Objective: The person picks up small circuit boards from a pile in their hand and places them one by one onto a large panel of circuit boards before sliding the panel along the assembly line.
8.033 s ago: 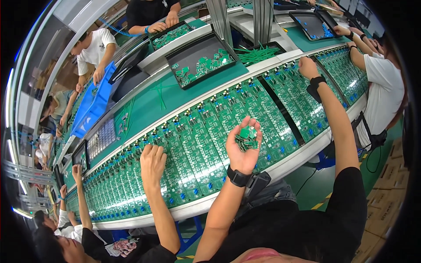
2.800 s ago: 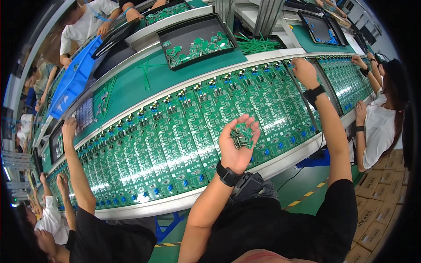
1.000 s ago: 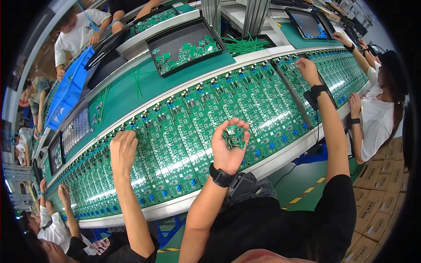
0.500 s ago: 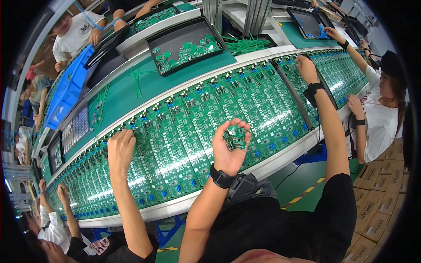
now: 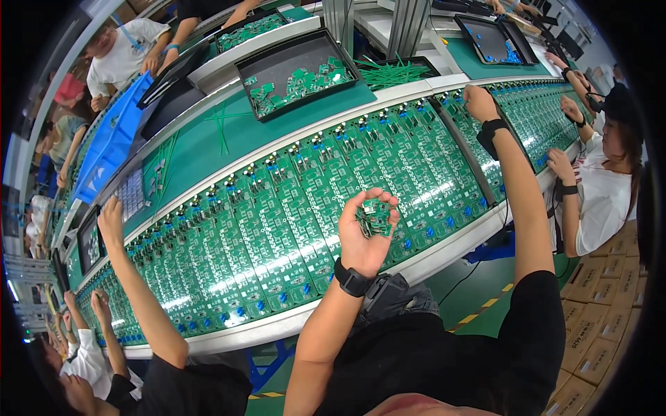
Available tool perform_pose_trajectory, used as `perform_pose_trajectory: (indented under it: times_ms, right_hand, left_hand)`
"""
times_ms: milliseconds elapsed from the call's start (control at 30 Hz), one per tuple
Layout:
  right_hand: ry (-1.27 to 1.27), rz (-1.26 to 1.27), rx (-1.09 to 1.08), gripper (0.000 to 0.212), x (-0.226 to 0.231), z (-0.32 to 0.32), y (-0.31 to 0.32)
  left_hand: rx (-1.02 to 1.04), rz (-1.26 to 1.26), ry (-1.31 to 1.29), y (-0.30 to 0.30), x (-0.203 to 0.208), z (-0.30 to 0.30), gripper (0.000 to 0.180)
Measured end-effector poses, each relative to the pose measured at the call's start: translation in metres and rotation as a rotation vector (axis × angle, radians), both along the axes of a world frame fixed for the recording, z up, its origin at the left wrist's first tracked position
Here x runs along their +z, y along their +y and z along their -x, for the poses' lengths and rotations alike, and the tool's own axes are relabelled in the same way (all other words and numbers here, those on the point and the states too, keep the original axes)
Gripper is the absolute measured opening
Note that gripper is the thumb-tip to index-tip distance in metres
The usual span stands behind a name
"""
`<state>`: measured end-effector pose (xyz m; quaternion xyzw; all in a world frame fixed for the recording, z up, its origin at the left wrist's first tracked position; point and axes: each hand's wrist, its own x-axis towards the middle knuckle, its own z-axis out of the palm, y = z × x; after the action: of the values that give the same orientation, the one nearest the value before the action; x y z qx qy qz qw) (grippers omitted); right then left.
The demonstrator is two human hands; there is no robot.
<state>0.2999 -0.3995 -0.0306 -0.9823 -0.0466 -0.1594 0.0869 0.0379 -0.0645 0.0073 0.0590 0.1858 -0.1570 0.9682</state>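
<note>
My left hand [image 5: 360,248], palm up with its fingers curled in, cups a heap of small green circuit boards [image 5: 377,217] above the long row of large boards. Farther right, my right hand [image 5: 480,106] is at the far edge of the row, beside a dark crossbar [image 5: 465,154]. Its fingers are pinched together over a large green circuit board [image 5: 454,105]; whatever lies between the fingertips is hidden. The large boards [image 5: 277,225] lie side by side, with blue and black parts along their far ends and blue parts along their near ends.
Beyond the line stands a black tray [image 5: 277,64] of small boards, beside a pile of green strips [image 5: 395,72]. A co-worker's hand [image 5: 111,218] reaches up at the left. Another co-worker [image 5: 603,180] works at the right. Stacked cartons [image 5: 596,312] fill the lower right.
My right hand has shifted slightly left, while my left hand stays almost in place. The left co-worker's hand has moved left off the boards. The right co-worker's hand has left the blue-parts tray.
</note>
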Motion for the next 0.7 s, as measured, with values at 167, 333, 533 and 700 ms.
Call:
perform_pose_trajectory:
  times_ms: [167, 333, 533, 700]
  right_hand:
    - [0.005, -0.018, -0.066, 0.010, 0.002, -0.008, 0.000]
    - [-0.004, -0.012, -0.117, 0.008, 0.001, -0.004, 0.002]
    - [0.018, 0.020, -0.085, 0.012, 0.008, 0.000, 0.009]
    - [0.041, 0.041, -0.107, 0.011, 0.009, 0.001, 0.010]
  left_hand:
    - [-0.001, -0.012, -0.021, -0.001, 0.001, -0.001, 0.020]
    - [0.009, -0.012, -0.007, -0.002, 0.001, -0.002, 0.019]
    - [0.017, -0.006, 0.003, -0.003, 0.001, -0.002, 0.016]
    - [0.001, -0.023, -0.003, -0.003, 0.001, -0.003, 0.018]
